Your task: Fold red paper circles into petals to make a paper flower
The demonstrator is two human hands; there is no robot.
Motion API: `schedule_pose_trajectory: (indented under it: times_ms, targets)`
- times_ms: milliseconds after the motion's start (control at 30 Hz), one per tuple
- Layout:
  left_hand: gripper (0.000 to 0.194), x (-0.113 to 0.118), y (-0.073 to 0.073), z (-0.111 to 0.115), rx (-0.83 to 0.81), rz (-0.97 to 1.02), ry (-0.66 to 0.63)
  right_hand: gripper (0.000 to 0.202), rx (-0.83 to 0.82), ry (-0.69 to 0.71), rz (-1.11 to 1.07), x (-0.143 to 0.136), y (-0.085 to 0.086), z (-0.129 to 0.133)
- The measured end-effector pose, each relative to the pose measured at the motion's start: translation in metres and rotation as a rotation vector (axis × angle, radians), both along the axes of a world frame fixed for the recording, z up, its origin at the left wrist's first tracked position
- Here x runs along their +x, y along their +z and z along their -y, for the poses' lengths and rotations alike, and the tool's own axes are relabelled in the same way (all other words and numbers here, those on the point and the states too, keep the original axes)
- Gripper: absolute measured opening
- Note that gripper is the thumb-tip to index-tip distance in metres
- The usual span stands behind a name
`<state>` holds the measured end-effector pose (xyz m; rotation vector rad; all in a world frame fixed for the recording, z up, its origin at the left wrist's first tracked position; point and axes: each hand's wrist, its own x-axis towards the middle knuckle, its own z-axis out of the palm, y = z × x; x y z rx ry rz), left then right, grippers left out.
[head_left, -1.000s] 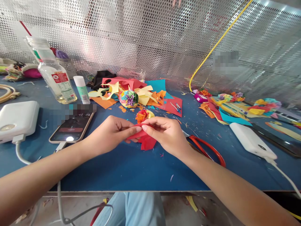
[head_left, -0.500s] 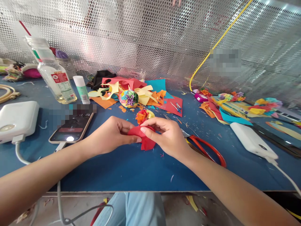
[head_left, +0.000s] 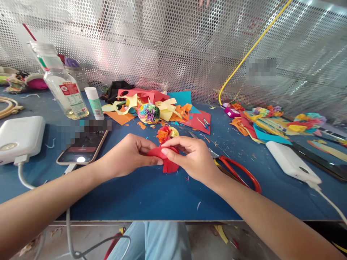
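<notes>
Between my two hands is a piece of red paper (head_left: pixel 155 151), held above the blue table. My left hand (head_left: pixel 132 153) pinches its left side with thumb and fingers. On the right side, my right hand (head_left: pixel 191 155) grips it too, thumb on the near face. More red paper (head_left: pixel 170 166) hangs or lies just below; whether it is the same piece I cannot tell. Small orange and red paper flowers (head_left: pixel 163 134) lie just beyond my fingers. Scissors with red handles (head_left: pixel 241 173) rest beside my right hand, partly hidden by it.
Behind the hands are a multicoloured paper flower ball (head_left: pixel 149 113) and cut paper scraps (head_left: pixel 173 108). A glue stick (head_left: pixel 94 103), a glass bottle (head_left: pixel 66 86) and a phone (head_left: pixel 84 146) stand or lie left. A white power bank (head_left: pixel 292 162) lies right. A perforated metal panel (head_left: pixel 173 47) rises behind.
Almost nothing differs. Both hands keep their hold on the red paper, with only a very slight shift of the right fingers and the view.
</notes>
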<state>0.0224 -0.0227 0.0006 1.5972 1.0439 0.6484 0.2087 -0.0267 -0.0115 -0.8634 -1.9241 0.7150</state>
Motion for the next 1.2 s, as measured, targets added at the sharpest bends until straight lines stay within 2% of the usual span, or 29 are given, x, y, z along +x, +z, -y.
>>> schedule_pose_trajectory:
  times_ms: [300,400,533,700,867,933,1067,1200]
  targets:
    - [0.014,0.001,0.003,0.001,0.048,-0.045,-0.002,0.007,-0.006,0.010,0.003,0.001,0.000,0.000]
    - [0.014,0.002,0.005,0.002,0.047,-0.006,0.007,0.015,-0.027,0.031,0.014,0.001,-0.001,0.000]
    - [0.025,0.001,0.005,0.001,0.047,0.070,0.051,0.026,-0.111,0.055,-0.008,0.002,-0.003,-0.001]
    - [0.028,-0.001,0.001,0.002,0.081,0.045,0.032,0.038,-0.244,0.089,-0.016,0.002,-0.005,-0.003]
    - [0.027,-0.001,0.001,0.002,0.080,0.046,0.013,0.030,-0.286,0.080,-0.009,0.002,-0.005,-0.005]
    - [0.027,-0.002,0.004,0.002,0.046,0.055,0.002,0.033,-0.343,0.079,-0.048,0.003,-0.004,-0.006]
    - [0.032,-0.007,0.012,-0.003,-0.057,0.066,-0.050,0.033,-0.502,0.215,-0.144,0.006,0.001,-0.011]
    - [0.044,-0.012,0.018,-0.006,-0.145,0.086,-0.116,0.026,-0.555,0.341,-0.173,0.014,0.003,-0.019]
